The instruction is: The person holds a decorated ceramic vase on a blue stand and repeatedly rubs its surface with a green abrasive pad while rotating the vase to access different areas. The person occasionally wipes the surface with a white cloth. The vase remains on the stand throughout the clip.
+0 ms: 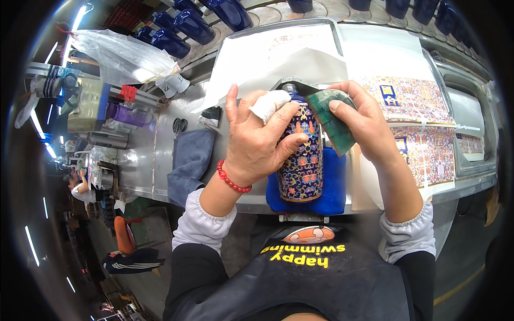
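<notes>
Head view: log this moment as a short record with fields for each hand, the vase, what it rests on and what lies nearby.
left hand: left hand wraps the vase, a white bandage on one finger
right hand: right hand presses a green pad against the vase's upper side
vase: dark blue patterned vase, lying with its neck away from the person
support: blue cloth under the vase
nearby: grey towel and scissors to the left, patterned sheets to the right
bench: metal bench
</notes>
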### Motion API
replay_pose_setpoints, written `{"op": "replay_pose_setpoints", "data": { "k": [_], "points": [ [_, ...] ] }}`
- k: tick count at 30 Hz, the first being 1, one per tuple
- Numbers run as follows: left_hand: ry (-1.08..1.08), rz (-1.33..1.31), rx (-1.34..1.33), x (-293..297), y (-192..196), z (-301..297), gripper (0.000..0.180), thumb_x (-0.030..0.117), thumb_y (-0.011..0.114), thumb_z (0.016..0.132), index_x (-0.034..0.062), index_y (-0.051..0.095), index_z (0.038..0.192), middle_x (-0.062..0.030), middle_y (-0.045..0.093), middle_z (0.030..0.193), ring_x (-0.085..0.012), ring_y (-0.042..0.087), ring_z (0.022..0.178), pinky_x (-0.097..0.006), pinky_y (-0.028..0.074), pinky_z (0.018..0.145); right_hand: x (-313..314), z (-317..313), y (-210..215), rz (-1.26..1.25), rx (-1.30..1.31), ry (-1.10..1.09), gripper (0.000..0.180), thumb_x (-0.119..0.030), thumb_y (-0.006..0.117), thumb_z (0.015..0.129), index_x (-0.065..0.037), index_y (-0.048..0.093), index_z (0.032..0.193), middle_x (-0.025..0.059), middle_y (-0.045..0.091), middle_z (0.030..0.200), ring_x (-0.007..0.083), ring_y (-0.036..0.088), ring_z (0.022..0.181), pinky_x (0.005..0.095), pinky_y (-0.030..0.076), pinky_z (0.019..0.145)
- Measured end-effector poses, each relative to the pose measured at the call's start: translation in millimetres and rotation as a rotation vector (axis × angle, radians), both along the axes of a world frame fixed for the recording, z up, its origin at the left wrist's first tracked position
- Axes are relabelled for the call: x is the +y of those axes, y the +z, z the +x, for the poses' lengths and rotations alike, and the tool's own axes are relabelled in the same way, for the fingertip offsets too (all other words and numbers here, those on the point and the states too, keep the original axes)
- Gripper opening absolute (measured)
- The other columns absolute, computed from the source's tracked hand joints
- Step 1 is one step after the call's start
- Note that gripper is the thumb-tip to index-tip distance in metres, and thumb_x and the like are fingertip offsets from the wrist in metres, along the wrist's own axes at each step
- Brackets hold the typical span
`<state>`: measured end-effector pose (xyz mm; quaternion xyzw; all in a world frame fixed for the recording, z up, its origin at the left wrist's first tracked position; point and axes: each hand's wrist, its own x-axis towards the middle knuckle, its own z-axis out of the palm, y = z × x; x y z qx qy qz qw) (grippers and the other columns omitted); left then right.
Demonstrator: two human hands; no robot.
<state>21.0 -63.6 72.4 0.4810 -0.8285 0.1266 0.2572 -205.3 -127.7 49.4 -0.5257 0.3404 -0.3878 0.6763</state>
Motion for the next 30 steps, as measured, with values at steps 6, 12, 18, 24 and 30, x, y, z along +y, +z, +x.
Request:
{"op": "replay_pose_setpoints", "data": {
  "k": [6, 12, 18, 24, 30],
  "points": [
    [-0.005, 0.001, 0.012, -0.9, -1.8, 1.0, 0.055, 0.057, 0.062, 0.095, 0.0099, 0.073, 0.12, -0.0077, 0.071, 0.113, -0.0318, 0.053, 0.119, -0.063, 0.016, 0.12, 2.2, 4.5, -0.4, -0.051, -0.006, -0.013, 0.028, -0.015, 0.06, 0.1, -0.001, 0.06, 0.124, 0.0039, 0.067, 0.103, 0.0065, 0.063, 0.088, 0.0225, 0.053, 0.076],
    [-0.008, 0.003, 0.017, 0.2, -2.1, 1.6, 0.055, 0.057, 0.062, 0.095, 0.0095, 0.073, 0.12, -0.0077, 0.07, 0.115, -0.0319, 0.053, 0.119, -0.063, 0.016, 0.12, 4.2, 6.0, 2.1, -0.042, -0.02, -0.003, 0.029, -0.014, 0.06, 0.1, -0.001, 0.059, 0.126, 0.0036, 0.067, 0.104, 0.0063, 0.062, 0.09, 0.0227, 0.053, 0.078],
    [-0.017, 0.006, 0.032, 0.9, -2.0, 2.4, 0.054, 0.056, 0.064, 0.094, 0.0092, 0.072, 0.12, -0.0082, 0.07, 0.117, -0.0318, 0.054, 0.119, -0.063, 0.016, 0.12, 5.5, 4.5, 3.3, -0.041, -0.034, -0.009, 0.029, -0.013, 0.06, 0.1, -0.002, 0.058, 0.127, 0.0037, 0.067, 0.105, 0.0064, 0.062, 0.091, 0.0225, 0.052, 0.079],
    [-0.017, 0.005, 0.035, 0.1, -3.1, 2.0, 0.054, 0.056, 0.064, 0.094, 0.0089, 0.071, 0.121, -0.0093, 0.069, 0.118, -0.0324, 0.055, 0.118, -0.062, 0.017, 0.121, 6.1, 5.5, -0.4, -0.06, -0.016, -0.018, 0.029, -0.013, 0.059, 0.101, -0.001, 0.058, 0.127, 0.004, 0.067, 0.105, 0.0067, 0.062, 0.092, 0.0227, 0.052, 0.081],
    [-0.034, 0.006, 0.083, 0.9, -2.7, 4.1, 0.056, 0.056, 0.062, 0.095, 0.0085, 0.071, 0.124, -0.0098, 0.07, 0.119, -0.0327, 0.055, 0.118, -0.061, 0.017, 0.121, 4.8, -1.4, -7.1, -0.142, 0.069, -0.06, 0.028, -0.012, 0.059, 0.101, -0.001, 0.058, 0.126, 0.0048, 0.066, 0.108, 0.0067, 0.061, 0.094, 0.0231, 0.052, 0.082]
  ]
}}
